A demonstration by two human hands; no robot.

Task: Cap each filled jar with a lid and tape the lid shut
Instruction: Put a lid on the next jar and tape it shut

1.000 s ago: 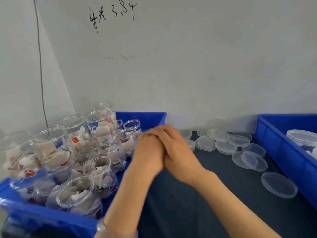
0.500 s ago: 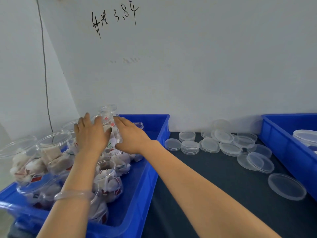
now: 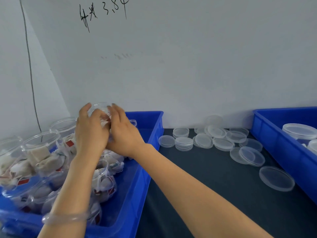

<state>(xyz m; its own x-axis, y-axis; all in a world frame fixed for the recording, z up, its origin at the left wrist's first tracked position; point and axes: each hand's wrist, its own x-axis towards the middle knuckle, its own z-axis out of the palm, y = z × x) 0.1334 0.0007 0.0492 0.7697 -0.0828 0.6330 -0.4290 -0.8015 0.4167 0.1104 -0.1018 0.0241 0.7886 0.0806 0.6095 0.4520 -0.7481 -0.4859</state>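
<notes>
Hands were both on one clear plastic jar of white sachets (image 3: 100,108): left hand (image 3: 91,134) and right hand (image 3: 124,136) each had a grip curled round it, above the other filled jars (image 3: 41,152) in the blue plastic crate (image 3: 154,129). Loose clear round lids (image 3: 204,140) lay on the dark table (image 3: 205,186), well apart.

Two bare forearms without sleeves, left hand (image 3: 91,134), right hand (image 3: 124,134), clear translucent bangle (image 3: 64,219) on left wrist
</notes>
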